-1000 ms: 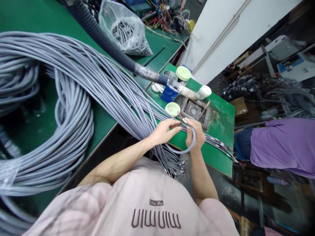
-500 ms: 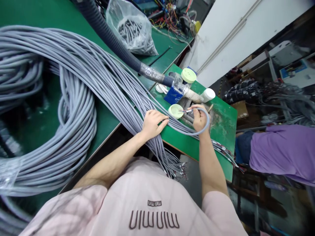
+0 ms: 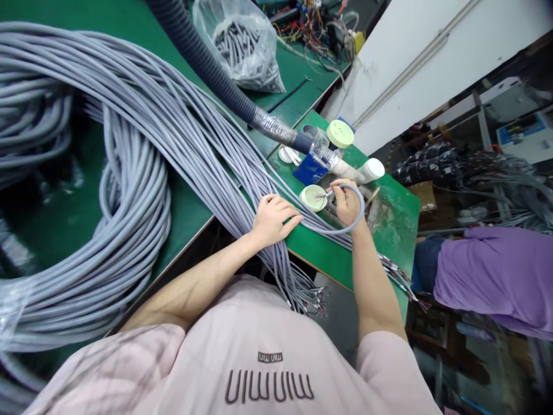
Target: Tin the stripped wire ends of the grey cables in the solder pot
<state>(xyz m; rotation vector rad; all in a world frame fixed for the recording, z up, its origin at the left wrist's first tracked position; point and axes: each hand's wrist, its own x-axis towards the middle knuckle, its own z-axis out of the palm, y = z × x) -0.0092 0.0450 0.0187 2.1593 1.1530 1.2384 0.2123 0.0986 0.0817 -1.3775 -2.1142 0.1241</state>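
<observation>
My left hand (image 3: 275, 221) lies over a bundle of grey cables (image 3: 216, 167), its fingers stretched out across them. The cables run from a big coil at the left towards the small green bench. In a pinch, my right hand (image 3: 348, 207) holds one grey cable (image 3: 362, 210) close to its stripped end, and the cable bends in a loop around that hand. Thin wires at its tip reach over a pale green round tub (image 3: 311, 199); whether they touch its contents I cannot tell. Other cable ends with bared wires (image 3: 400, 274) lie beyond my right forearm.
A ribbed black hose (image 3: 216, 75) ends above the bench beside a blue piece (image 3: 310, 168). Nearby stand another pale green tub (image 3: 340, 134) and a white container (image 3: 373, 169). Behind sits a plastic bag of grey pieces (image 3: 242, 49). A person in purple (image 3: 496, 274) is at the right.
My right hand has shifted a little left, bringing the wire tips further over the pale green tub. My left hand stays on the cable bundle. The whole view has tilted slightly.
</observation>
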